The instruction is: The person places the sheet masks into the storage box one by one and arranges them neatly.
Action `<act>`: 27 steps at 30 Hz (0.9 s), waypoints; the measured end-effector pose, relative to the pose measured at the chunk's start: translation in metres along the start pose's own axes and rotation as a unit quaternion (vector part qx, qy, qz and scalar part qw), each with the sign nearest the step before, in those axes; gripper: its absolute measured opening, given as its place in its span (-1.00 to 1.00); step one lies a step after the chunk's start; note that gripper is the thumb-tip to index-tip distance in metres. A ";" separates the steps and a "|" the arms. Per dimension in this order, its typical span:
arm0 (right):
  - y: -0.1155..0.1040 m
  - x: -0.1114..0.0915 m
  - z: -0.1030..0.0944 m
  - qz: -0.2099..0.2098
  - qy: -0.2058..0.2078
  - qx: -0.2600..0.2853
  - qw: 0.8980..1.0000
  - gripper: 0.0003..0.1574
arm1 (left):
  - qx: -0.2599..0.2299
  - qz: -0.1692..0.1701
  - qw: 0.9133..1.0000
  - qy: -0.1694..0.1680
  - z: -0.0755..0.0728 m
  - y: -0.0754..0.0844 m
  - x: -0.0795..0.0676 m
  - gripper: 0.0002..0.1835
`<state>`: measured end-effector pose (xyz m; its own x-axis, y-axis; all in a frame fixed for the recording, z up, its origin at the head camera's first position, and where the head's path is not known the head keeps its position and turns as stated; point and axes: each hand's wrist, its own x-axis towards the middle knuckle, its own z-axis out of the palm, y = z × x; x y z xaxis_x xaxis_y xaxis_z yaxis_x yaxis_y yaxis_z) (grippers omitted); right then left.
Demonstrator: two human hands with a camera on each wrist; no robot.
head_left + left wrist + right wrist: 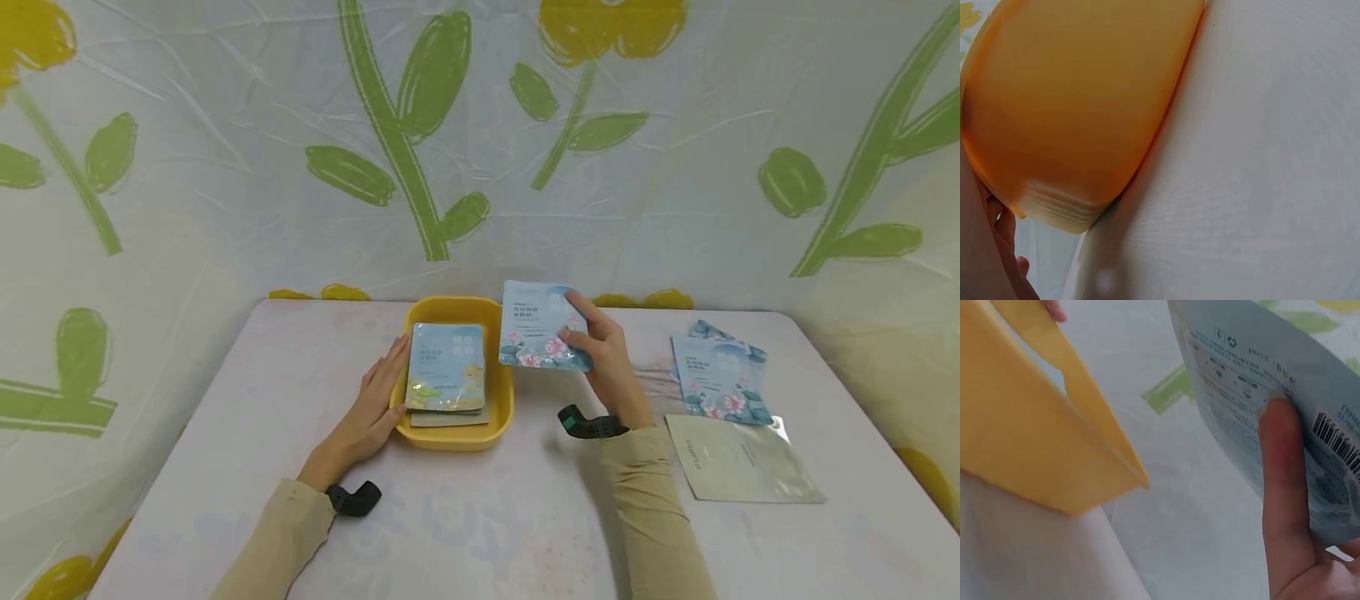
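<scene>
My right hand (609, 354) pinches a light blue sheet mask packet (534, 321) with pink flowers, held up at the right of a yellow plastic tub (505, 417). In the right wrist view the printed back of that sheet mask packet (1235, 394) shows, with a finger (1284, 469) lying on it. My left hand (367, 421) rests against the tub's left side, fingers stretched along the rim. Inside the tub lies a blue packet with yellow flowers (444, 367), on top of other packets. The tub's outer wall (1085, 100) fills much of the left wrist view.
On the table's right side, blue flowered packets (716, 375) overlap one another. A pale grey-beige packet (742, 462) lies in front of them, partly under their lower edge. A flower-printed sheet (247, 208) hangs behind the table (480, 533).
</scene>
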<state>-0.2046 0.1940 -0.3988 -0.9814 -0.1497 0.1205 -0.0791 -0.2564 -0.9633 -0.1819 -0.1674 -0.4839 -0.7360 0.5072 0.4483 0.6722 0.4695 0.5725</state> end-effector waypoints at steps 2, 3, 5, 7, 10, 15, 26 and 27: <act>0.000 0.001 0.008 0.004 -0.001 -0.006 1.000 -0.16 | 0.000 -0.001 1.000 -0.002 0.000 -0.001 0.000 -0.17; 0.001 0.002 0.012 0.006 -0.002 -0.008 1.000 -0.17 | 0.000 -0.003 1.000 -0.003 0.000 -0.001 0.000 -0.17; 0.003 0.003 0.021 0.010 -0.007 -0.009 1.000 -0.17 | -0.001 -0.003 1.000 -0.003 0.000 -0.001 0.000 -0.17; 0.005 0.004 0.028 0.015 -0.012 -0.015 1.000 -0.18 | -0.002 -0.004 1.000 -0.003 -0.001 -0.002 0.000 -0.17; 0.010 0.006 0.039 0.021 -0.020 -0.043 0.999 -0.23 | -0.003 -0.002 1.000 0.000 -0.001 -0.002 0.000 -0.16; 0.015 0.006 0.055 0.034 -0.022 -0.089 0.995 -0.32 | -0.005 -0.004 1.000 -0.002 -0.001 -0.002 0.001 -0.16; 0.021 0.003 0.083 0.064 -0.064 -0.194 0.977 -0.31 | -0.002 -0.008 1.000 -0.004 0.000 -0.001 0.001 -0.14; 0.021 0.002 0.085 0.064 -0.074 -0.196 0.976 -0.30 | -0.001 -0.008 1.000 -0.004 0.000 -0.001 0.001 -0.14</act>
<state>-0.1935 0.1070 -0.3985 -0.9539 -0.3001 -0.0007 -0.0476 0.1535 -0.9870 -0.1831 -0.1672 -0.4840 -0.7461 0.5061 0.4328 0.6601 0.4764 0.5808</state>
